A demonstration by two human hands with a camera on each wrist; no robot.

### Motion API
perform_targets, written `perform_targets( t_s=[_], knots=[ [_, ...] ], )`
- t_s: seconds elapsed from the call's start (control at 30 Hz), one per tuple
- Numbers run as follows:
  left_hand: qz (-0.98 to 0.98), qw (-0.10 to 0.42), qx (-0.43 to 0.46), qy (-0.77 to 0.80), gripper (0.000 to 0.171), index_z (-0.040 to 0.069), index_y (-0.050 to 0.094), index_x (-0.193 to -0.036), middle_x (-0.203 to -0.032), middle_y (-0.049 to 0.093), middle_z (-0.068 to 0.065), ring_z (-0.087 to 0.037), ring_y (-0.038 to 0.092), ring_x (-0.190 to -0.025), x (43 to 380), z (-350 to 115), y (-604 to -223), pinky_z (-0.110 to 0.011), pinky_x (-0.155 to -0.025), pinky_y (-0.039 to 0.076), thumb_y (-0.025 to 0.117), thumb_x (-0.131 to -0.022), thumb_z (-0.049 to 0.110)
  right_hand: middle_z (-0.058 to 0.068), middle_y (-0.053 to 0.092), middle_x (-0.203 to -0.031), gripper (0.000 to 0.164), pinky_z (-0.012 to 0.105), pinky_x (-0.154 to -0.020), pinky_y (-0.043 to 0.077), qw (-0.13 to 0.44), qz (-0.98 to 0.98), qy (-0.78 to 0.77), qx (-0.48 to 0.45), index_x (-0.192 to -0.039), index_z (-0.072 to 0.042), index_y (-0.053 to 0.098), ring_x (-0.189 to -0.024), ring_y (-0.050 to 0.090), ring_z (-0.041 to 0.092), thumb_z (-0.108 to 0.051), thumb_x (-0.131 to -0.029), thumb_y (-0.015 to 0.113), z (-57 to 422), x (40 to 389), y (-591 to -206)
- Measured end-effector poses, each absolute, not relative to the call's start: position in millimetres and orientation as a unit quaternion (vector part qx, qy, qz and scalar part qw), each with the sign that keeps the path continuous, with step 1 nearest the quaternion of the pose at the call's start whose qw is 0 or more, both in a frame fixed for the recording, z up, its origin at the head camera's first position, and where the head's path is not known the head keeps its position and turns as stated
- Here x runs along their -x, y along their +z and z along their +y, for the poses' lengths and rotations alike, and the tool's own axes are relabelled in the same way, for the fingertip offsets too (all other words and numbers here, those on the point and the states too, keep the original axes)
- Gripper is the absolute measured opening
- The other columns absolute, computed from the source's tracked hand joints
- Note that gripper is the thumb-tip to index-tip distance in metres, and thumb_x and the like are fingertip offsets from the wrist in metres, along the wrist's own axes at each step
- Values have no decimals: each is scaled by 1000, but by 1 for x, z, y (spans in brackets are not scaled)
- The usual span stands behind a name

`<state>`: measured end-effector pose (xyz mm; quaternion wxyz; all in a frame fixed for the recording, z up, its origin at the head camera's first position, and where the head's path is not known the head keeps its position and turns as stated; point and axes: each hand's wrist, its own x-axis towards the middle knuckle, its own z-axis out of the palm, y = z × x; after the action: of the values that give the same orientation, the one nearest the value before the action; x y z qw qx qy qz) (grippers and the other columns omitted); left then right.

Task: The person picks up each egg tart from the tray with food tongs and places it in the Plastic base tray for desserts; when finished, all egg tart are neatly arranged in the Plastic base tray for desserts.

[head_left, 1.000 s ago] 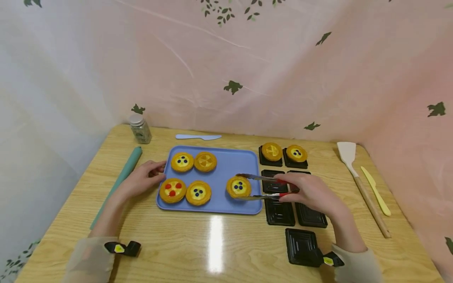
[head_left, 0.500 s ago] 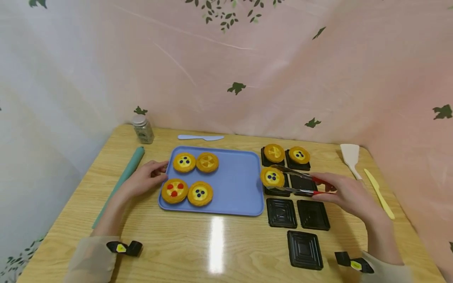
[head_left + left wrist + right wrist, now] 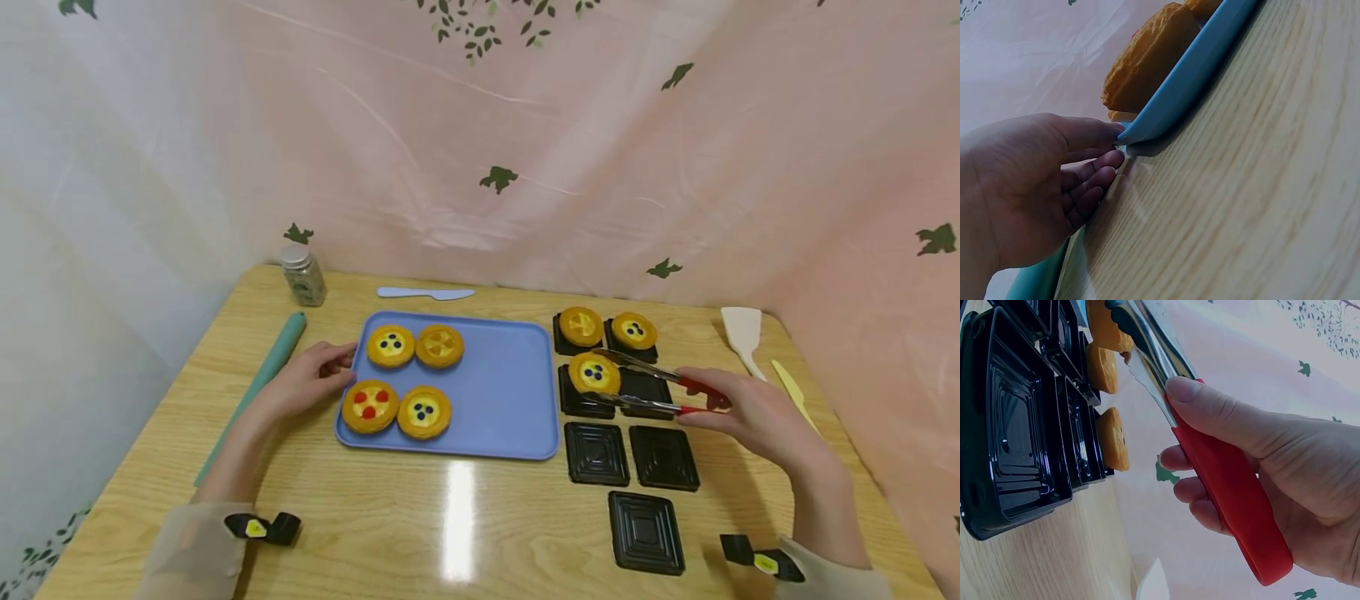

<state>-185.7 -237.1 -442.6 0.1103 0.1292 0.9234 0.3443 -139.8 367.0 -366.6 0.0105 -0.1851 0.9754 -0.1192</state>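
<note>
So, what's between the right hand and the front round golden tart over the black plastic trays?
Red-handled metal tongs! In the head view, the right hand holds them around the tart.

Wooden table — blue tray, black trays, jar

Tongs: gleaming like metal
Black trays: shining like plastic
Blue tray: looking smooth
Table: showing glossy wood
</note>
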Motion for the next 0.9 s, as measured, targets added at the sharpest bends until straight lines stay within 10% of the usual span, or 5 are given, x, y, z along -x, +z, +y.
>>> perform_targets(
  t_s=[0.9],
  knots=[
    [923,107,-133,344,54,-3,51,-149,-115,63,-16,-20,58,-98,188,-238,-448,-37,-88,47,64,-102,20,-4,75,-99,56,21,-58,38,-10,975,-104,199,-133,-18,69,-71,49,-2,-41,-84,83,364,142,-378]
  ],
)
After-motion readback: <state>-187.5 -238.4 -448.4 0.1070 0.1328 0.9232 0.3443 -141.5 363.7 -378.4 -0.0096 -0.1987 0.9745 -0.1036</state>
